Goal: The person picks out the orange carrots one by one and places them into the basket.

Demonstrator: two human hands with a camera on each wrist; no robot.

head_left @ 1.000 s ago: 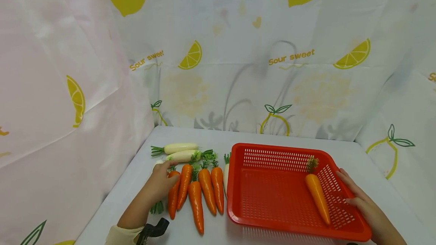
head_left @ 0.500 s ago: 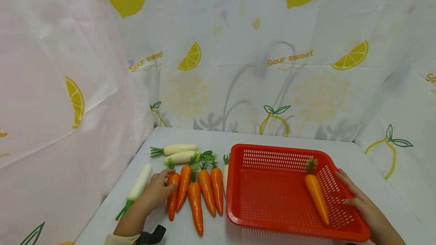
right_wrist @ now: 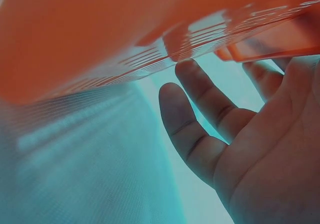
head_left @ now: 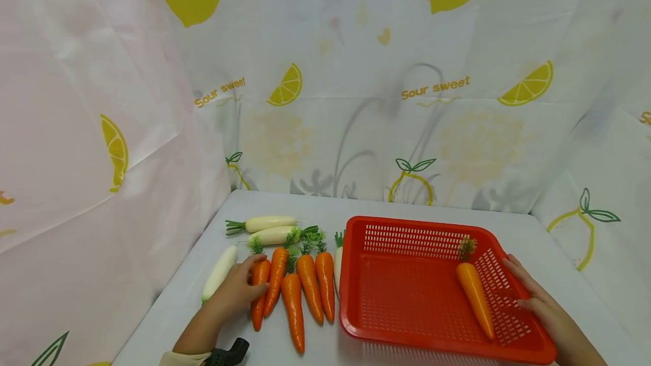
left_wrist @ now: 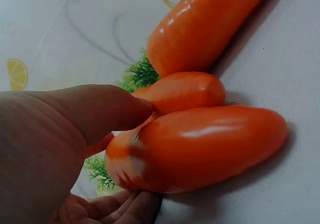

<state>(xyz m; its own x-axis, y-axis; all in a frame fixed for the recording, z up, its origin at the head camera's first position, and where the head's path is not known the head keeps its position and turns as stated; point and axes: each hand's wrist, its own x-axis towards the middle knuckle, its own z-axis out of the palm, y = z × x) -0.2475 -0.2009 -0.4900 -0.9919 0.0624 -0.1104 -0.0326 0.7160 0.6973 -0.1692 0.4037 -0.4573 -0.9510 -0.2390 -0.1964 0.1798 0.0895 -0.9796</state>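
My left hand (head_left: 236, 291) is at the leftmost carrot (head_left: 258, 298), thumb on one side and fingers on the other. In the left wrist view, the thumb presses near that carrot's (left_wrist: 210, 146) leafy end while the fingertips reach its far side. Several more carrots (head_left: 292, 309) lie just to the right, green tops pointing away. Beside the left hand rests a white radish (head_left: 221, 270), its leaves hidden behind the forearm. My right hand (head_left: 551, 315) holds the right rim of the red basket (head_left: 432, 340), with the thumb over the edge. One carrot (head_left: 475, 298) lies inside it.
Two white radishes (head_left: 269, 223) lie behind the carrots. Another radish (head_left: 338, 267) is partly hidden by the basket's left side. Lemon-printed cloth (head_left: 325, 129) walls the white table (head_left: 285, 199) at the back and both sides.
My left hand has come slightly nearer and closed around the leftmost carrot. The radish beside it shifted left, then came partly back right. The right hand and basket stay put.
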